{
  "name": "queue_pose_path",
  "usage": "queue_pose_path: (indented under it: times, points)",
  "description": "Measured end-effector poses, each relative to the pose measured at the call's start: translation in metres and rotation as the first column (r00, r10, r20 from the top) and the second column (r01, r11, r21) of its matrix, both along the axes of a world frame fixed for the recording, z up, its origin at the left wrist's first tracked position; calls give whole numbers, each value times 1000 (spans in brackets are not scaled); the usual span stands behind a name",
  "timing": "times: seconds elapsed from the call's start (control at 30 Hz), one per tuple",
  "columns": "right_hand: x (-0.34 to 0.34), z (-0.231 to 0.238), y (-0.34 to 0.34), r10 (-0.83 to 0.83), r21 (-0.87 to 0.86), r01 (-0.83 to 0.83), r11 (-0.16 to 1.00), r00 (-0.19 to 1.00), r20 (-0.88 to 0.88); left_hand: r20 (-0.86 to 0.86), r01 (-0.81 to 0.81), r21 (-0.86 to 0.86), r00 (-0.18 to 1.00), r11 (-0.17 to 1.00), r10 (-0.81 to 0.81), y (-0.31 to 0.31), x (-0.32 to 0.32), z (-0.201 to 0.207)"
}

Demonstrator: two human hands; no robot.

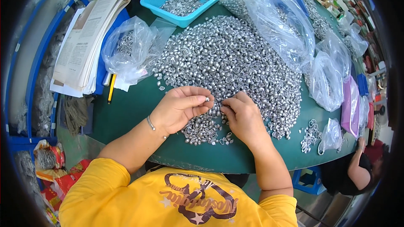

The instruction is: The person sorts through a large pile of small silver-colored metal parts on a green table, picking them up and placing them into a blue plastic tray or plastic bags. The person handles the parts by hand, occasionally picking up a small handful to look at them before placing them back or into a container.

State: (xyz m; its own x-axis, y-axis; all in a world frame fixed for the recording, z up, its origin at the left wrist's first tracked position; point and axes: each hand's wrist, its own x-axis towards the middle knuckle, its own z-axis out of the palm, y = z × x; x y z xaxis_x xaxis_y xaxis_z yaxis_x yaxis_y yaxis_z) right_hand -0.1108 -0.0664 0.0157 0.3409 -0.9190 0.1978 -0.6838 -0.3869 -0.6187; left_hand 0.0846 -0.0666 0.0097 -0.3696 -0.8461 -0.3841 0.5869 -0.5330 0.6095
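Observation:
A large pile of small silver metal pieces (235, 54), mostly rounded caps and oval rings, is heaped on the green tabletop. At the pile's near edge my left hand (181, 108) is closed, pinching one small silver metal piece (207, 99) between thumb and fingertips. My right hand (245, 115) is beside it, knuckles up, with fingers bent together over the near side of the heap. Whatever its fingertips hold, if anything, is hidden. Below and between both hands lies a small loose cluster of the same pieces (200, 131).
A light-blue plastic basket (155, 3) with more pieces stands at the far side. Clear plastic bags (280, 25) lie right of the heap. Papers (82, 44), a yellow pen (111, 88) and another bag (128, 46) are at left. Another person (357, 170) sits at the right.

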Motion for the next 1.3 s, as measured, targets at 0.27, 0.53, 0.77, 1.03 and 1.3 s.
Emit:
queue_pose_path:
  times: [0.27, 0.53, 0.77, 1.03, 1.3]
  points:
    - [2, -1, -1, 60, -56, -61, 997, 998, -17, 450, 73, -331, 888, 941, 90, -1, -3, -3]
    - [-20, 3, -4, -281, 531, -103, 841, 756, 592, 787, 620, -577, 249, 532, 564, 8, -20, -6]
    - [-23, 7, -4, -375, 563, -335, 755, 484, 791, 807, 563, -587, 355, 582, 471, 5, -15, -4]
    - [-2, 1, 3, 68, -29, -68, 997, 998, -18, 488, 135, -323, 872, 937, 43, 1, -7, 4]
    - [-1, 2, 6, 125, 10, -126, 992, 965, -231, 641, 217, -407, 760, 887, 108, 4, -10, 1]
